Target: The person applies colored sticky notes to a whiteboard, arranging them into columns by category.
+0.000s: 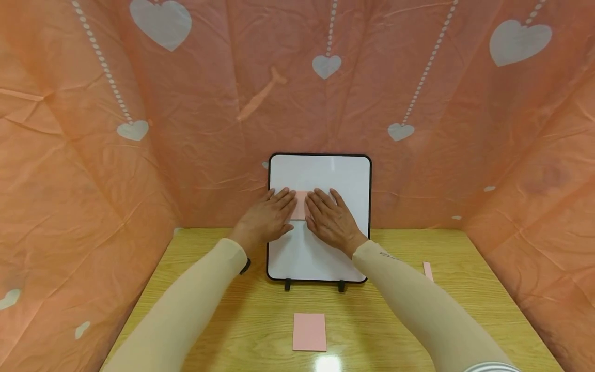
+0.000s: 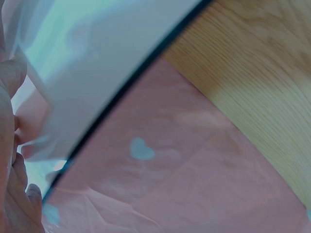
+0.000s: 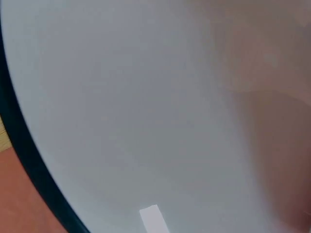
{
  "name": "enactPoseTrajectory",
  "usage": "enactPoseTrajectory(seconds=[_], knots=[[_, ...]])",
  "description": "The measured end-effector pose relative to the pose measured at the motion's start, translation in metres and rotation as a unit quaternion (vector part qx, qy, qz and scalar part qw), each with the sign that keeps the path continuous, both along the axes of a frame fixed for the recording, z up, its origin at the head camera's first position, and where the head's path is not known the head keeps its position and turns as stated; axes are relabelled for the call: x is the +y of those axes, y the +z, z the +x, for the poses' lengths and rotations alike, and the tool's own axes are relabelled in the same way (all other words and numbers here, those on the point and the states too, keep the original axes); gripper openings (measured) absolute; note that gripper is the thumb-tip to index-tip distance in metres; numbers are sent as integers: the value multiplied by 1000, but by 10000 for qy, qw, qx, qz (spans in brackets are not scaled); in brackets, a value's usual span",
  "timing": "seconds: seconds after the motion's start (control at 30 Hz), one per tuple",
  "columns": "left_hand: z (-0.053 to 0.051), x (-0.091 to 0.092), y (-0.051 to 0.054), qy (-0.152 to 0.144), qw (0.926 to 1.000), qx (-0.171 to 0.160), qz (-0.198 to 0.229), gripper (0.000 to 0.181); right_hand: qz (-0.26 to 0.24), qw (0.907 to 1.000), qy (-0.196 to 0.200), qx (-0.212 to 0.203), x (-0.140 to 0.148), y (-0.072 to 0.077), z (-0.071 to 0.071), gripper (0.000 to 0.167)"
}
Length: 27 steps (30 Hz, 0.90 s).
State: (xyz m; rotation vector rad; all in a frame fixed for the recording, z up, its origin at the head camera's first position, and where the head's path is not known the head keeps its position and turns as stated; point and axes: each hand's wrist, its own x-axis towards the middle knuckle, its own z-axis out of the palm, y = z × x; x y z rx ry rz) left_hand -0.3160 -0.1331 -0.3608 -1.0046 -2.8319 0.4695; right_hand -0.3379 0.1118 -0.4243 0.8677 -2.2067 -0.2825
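A small whiteboard (image 1: 321,173) with a black frame stands upright on two small black feet. Against its face lies a pink sticky note (image 1: 300,205), partly covered by both hands. My left hand (image 1: 265,219) rests on the note's left side with fingers straight. From the other side, my right hand (image 1: 335,222) touches its right edge, its fingers extended too. The left wrist view catches the left hand (image 2: 17,189) at the edge, beside the pink note (image 2: 33,109). In the right wrist view the right hand (image 3: 277,145) is blurred and its fingertips are hidden.
A pink sticky-note pad (image 1: 309,332) lies on the wooden table (image 1: 223,336) in front of the board. Partly behind the right forearm is a narrow pink strip (image 1: 428,272). Pink cloth (image 1: 209,129) with pale hearts hangs behind and at both sides.
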Motion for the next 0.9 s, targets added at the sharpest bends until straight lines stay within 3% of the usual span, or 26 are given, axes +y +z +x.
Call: enactPoseTrajectory(seconds=[0.17,0.33,0.6,0.9], knots=[[5,-17,-1,214,9998,48,38,76,17,10000,8,30,0,0,-1,59],[5,-21,-3,118,9997,222,45,76,94,9999,-31,-52,-8,5,-1,56],[6,-17,-4,191,9996,188,-29,77,507,9951,-212,-825,-39,19,-2,60],[6,-21,-4,237,9995,212,-80,78,158,9970,-499,-578,-12,11,3,57]])
